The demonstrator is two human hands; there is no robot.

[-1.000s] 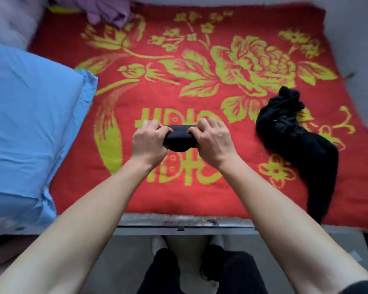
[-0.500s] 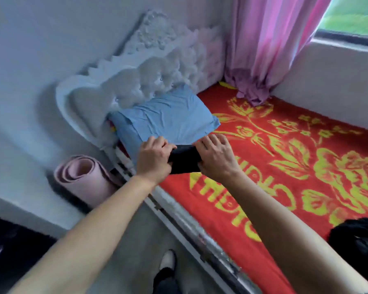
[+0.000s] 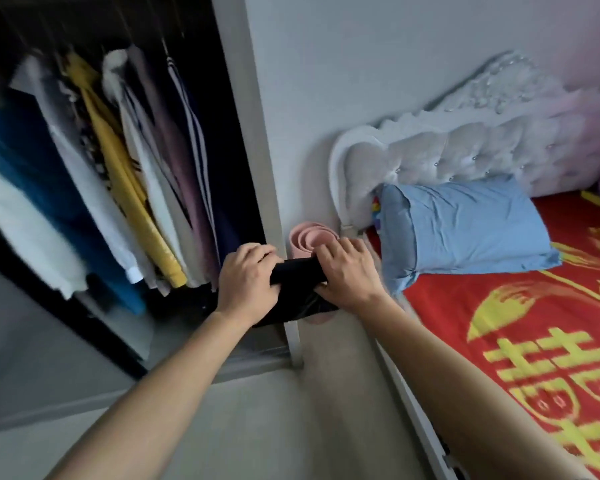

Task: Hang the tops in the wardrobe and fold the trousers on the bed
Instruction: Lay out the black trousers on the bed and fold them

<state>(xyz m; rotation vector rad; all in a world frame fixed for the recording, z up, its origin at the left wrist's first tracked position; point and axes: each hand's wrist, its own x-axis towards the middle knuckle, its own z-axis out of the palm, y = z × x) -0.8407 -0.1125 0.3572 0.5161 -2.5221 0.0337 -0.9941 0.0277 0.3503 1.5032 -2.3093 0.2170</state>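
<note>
— What are the hands doing?
— Both hold a folded black bundle, likely the trousers (image 3: 297, 271), in mid-air at the open edge of the wardrobe (image 3: 257, 168), beside the bed (image 3: 499, 306). Folding looks done; this seems the carrying step.
— And next?
— Probably a flat spot to set it down without the folds slipping.
— How is it held?
— The left hand (image 3: 246, 282) and right hand (image 3: 347, 271) each grip one end, fingers (image 3: 257, 252) curled over the top, thumbs hidden beneath. Beyond, tops (image 3: 129, 161) hang inside.

Two hands (image 3: 246, 285) (image 3: 349, 271), one bundle (image 3: 298, 273), one pillow (image 3: 465, 230)
</note>
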